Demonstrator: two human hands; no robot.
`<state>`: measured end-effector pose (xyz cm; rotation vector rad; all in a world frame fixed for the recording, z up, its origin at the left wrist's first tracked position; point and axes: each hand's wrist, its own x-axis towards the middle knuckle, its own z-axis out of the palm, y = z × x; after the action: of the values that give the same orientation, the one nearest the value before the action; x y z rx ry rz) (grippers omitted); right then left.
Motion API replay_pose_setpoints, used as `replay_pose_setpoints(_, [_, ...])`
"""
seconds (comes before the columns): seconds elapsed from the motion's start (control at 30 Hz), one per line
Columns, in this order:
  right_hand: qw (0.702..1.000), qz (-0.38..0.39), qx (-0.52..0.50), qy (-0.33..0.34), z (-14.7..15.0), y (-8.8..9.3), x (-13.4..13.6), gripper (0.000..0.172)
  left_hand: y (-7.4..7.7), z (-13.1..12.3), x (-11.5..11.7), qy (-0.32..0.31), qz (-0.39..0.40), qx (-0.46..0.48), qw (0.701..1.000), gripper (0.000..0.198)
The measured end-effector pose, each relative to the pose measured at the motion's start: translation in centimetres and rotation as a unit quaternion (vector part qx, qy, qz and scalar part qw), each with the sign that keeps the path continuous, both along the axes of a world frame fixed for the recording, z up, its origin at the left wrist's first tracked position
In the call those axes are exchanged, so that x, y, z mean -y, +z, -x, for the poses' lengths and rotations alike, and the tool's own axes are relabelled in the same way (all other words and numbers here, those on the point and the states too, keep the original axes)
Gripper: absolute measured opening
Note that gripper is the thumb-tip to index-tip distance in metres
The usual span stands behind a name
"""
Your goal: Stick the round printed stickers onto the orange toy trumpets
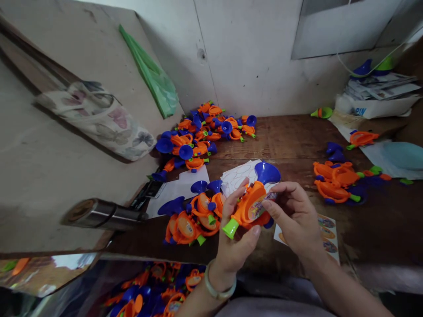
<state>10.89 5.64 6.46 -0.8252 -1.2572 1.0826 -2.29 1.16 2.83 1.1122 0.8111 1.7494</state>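
My left hand (236, 246) is wrapped round an orange toy trumpet (248, 203) with a blue bell and a lime-green mouthpiece, tilted above the table. An oval printed sticker (257, 208) lies against the trumpet's flat side. My right hand (295, 215) pinches the sticker's right edge between thumb and fingers; how far it is stuck down cannot be seen. Below the right hand lies a sticker sheet (329, 235) with colourful ovals, partly covered by the hand. Left of my hands, several similar trumpets (188, 224) sit in a group, some with oval stickers.
Many trumpets (201, 132) are heaped at the back left; more orange parts (335, 176) lie at right. White sheets (239, 174) lie mid-table. A steel flask (105, 213) stands at left. Below the table edge are more trumpets (158, 290). A paper-filled box (373, 105) occupies the back right.
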Motion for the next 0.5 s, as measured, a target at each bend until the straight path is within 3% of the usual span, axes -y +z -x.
replay_pose_setpoints(0.5, [0.999, -0.032, 0.036, -0.012, 0.14, 0.54, 0.21, 0.021, -0.4, -0.65, -0.23, 0.012, 0.019, 0.026, 0.999, 0.047])
